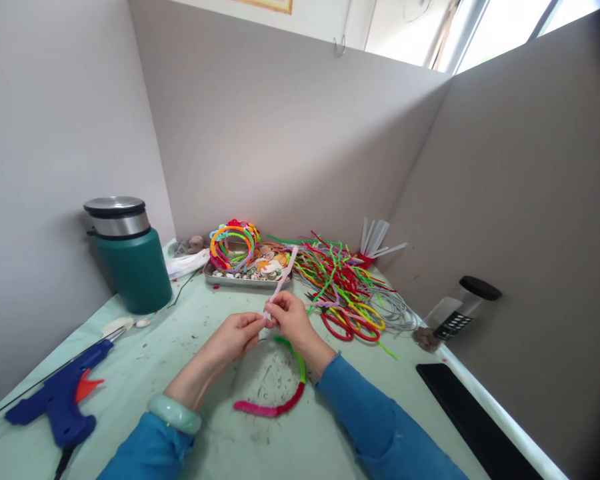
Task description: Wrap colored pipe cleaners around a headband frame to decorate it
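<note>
A pale pink pipe cleaner sticks up from between my hands, its free end pointing up and to the right. My left hand has thumb and index finger pinched at its lower end. Close against it, my right hand grips the same pipe cleaner with bent fingers. Below them is a thin hoop, partly wrapped in fuzzy green, red and pink; its bare part runs up to my fingertips. Where the pipe cleaner meets the hoop is hidden by my fingers.
A blue glue gun and a green flask stand at left. Behind my hands are a metal tray with colourful hoops and a tangle of pipe cleaners. Red-handled scissors and a clear jar are at right.
</note>
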Demonstrator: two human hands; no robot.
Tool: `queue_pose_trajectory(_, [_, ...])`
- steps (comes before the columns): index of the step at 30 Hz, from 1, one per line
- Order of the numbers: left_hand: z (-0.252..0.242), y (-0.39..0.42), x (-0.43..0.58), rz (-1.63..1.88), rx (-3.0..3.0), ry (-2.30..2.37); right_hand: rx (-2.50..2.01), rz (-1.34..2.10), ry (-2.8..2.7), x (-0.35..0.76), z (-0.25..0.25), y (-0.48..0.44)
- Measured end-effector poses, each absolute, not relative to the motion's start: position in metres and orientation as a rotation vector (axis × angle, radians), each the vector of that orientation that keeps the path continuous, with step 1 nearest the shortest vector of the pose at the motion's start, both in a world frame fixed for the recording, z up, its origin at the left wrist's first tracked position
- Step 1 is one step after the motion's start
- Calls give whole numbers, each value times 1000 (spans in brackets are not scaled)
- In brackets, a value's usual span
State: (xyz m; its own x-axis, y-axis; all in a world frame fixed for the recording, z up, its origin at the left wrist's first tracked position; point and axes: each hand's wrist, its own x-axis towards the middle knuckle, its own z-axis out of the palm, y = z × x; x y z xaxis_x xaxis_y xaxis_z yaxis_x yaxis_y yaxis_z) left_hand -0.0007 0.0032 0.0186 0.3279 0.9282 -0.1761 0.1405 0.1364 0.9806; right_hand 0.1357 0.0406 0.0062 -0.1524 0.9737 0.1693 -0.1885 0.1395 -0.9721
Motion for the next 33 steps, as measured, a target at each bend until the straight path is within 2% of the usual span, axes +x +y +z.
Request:
queue_pose_trajectory(4, [17, 4, -1, 761, 1327, 1122, -875, 1342, -1152, 141, 12, 40])
queue_pose_trajectory(11, [27, 0, -2, 817, 1197, 1096, -783, 1660, -1078, 144, 11, 37])
queue_pose_trajectory(21, [21, 2, -3, 794, 1181, 1088, -886, 1594, -1283, 142, 12, 33])
queue_pose_trajectory(33, [18, 2, -2, 737, 1380, 1052, -829, 1633, -1102, 141, 13, 35])
